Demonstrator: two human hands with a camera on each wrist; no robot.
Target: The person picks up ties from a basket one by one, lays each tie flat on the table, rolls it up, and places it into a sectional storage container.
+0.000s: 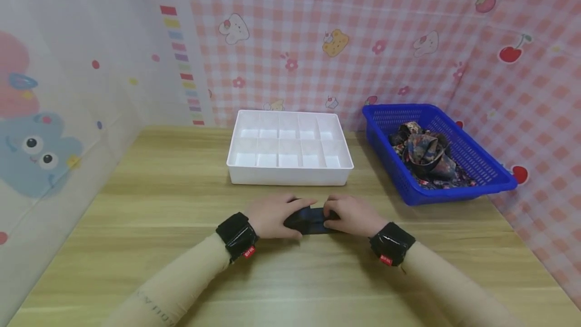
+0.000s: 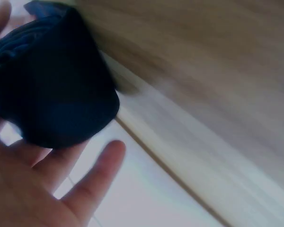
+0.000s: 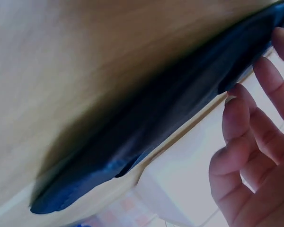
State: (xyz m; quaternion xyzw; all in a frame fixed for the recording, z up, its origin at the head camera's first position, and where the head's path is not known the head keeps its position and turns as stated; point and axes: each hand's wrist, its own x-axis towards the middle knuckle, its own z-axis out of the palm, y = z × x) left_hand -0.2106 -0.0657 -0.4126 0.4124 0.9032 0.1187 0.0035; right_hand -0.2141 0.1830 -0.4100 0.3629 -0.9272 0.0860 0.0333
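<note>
A dark navy strip of cloth [image 1: 317, 218], partly rolled up, lies on the table in front of the white tray. My left hand [image 1: 275, 216] grips the rolled end, thumb and fingers spread around it. Coiled layers show at the top of the cloth roll [image 2: 52, 80] in the left wrist view. At the strip's other end, my right hand [image 1: 354, 215] has bent fingers at the cloth, and a dark bit of it shows between thumb and forefinger. The right wrist view has the flat length of cloth [image 3: 146, 113] stretching along the table, with my fingertips [image 3: 236, 106] at its edge.
Behind the hands stands a white tray [image 1: 290, 175] divided into several compartments. To the right is a blue plastic basket [image 1: 408, 185] holding rolled and loose patterned cloths [image 1: 424, 150]. Printed curtains [image 1: 317, 39] hang behind the wooden table [image 1: 159, 191] and along both sides.
</note>
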